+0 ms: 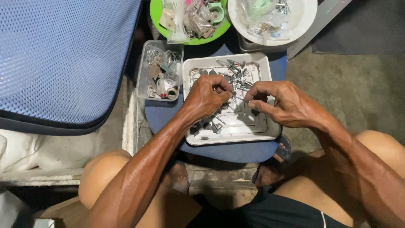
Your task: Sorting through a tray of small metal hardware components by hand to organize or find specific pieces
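Observation:
A white square tray (261,63) holds several grey nails, screws and small metal bits. Both hands hover over its middle. My left hand (206,97) has its fingers pinched on a small dark metal piece. My right hand (282,103) pinches a thin nail whose tip points left toward the left hand's fingertips. The two sets of fingertips almost touch. The hands hide much of the tray's middle.
The tray rests on a round blue stool seat (236,152). A clear plastic box (145,63) of small hardware sits to its left. Behind stand a green bowl (157,17) and a white bowl (308,17) with bagged parts. A blue mesh cushion (63,59) lies at left. My bare knees are below.

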